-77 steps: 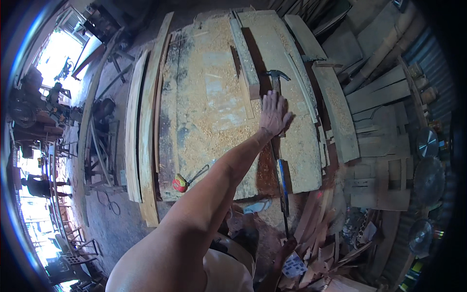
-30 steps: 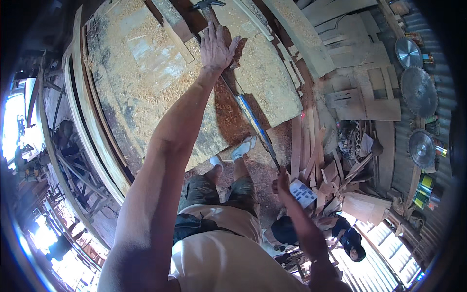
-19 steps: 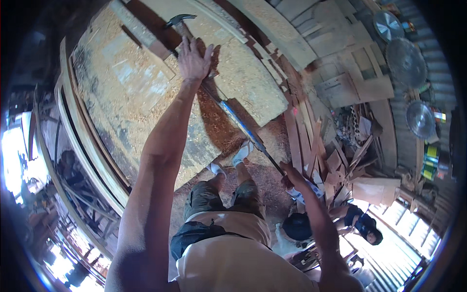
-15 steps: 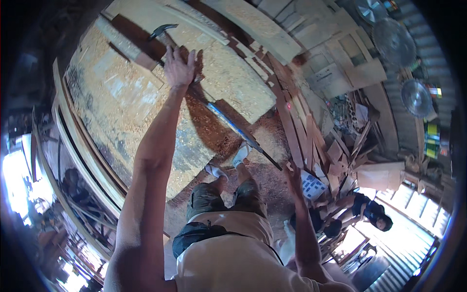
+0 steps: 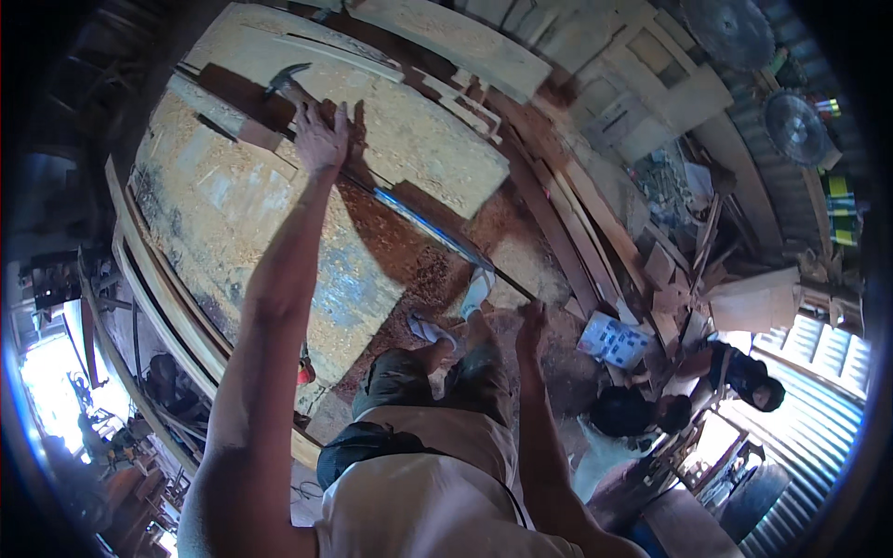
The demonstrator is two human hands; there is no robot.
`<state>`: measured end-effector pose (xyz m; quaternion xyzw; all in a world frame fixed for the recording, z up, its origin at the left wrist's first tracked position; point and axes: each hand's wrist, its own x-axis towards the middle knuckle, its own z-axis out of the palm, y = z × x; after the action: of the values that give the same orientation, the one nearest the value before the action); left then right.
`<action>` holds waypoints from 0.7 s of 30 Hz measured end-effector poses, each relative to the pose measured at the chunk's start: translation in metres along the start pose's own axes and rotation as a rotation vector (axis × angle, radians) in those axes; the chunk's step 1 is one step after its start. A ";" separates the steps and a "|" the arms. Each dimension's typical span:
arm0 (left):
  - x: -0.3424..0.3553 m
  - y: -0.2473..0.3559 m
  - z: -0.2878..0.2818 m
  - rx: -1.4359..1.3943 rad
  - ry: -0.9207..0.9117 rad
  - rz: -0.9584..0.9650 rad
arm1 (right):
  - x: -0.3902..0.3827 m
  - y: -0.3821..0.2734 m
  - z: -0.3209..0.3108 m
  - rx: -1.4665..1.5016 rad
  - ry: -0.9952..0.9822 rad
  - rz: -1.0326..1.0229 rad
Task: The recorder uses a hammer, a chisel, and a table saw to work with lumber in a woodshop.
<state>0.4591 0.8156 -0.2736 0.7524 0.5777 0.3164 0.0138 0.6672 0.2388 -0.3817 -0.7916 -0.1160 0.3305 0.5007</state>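
My left hand [image 5: 321,139], fingers spread, rests over the wooden handle of a claw hammer [image 5: 286,76] and the upper part of a long blue-and-dark metal bar [image 5: 419,219] lying diagonally over the sawdust-covered plywood bench [image 5: 191,223]. My right hand [image 5: 531,327] is closed round the bar's dark lower end, beyond the bench's near edge. A timber piece [image 5: 223,112] lies left of the hammer. A red object [image 5: 305,370], small and partly hidden by my left forearm, sits at the bench's near left.
Long boards [image 5: 149,288] line the bench's left; planks and offcuts [image 5: 581,223] lie piled at right below circular saw blades [image 5: 793,126] on a corrugated wall. My sandalled feet [image 5: 479,290] are at the near edge. Other people [image 5: 744,377] are low at right, beside a printed sheet [image 5: 614,339].
The view has turned, bringing my legs, right arm and the people at right into sight, while bench and hammer appear farther left. My left hand remains on the hammer and bar.
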 end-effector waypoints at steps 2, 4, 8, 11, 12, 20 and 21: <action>0.000 0.001 -0.001 -0.166 -0.077 -0.110 | 0.005 0.005 0.001 0.191 -0.062 0.158; 0.000 0.005 -0.004 -0.154 0.006 -0.088 | 0.006 0.004 0.005 0.291 -0.011 0.221; 0.001 0.010 -0.011 -0.141 -0.030 -0.171 | 0.004 -0.016 0.008 0.326 0.110 0.192; 0.000 0.015 -0.014 -0.156 -0.005 -0.158 | 0.012 -0.037 -0.022 0.277 -0.122 0.530; 0.000 0.014 -0.016 -0.194 -0.008 -0.186 | 0.020 -0.042 -0.035 0.375 -0.241 0.653; 0.001 0.019 -0.036 -0.271 -0.025 -0.225 | 0.049 -0.121 -0.065 -1.029 -0.345 -0.235; 0.000 0.022 -0.041 -0.335 -0.042 -0.248 | 0.052 -0.149 -0.060 -1.339 -0.274 -0.463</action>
<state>0.4580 0.7943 -0.2325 0.6692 0.6047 0.3880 0.1897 0.7670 0.2926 -0.2562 -0.8352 -0.5201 0.1704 -0.0536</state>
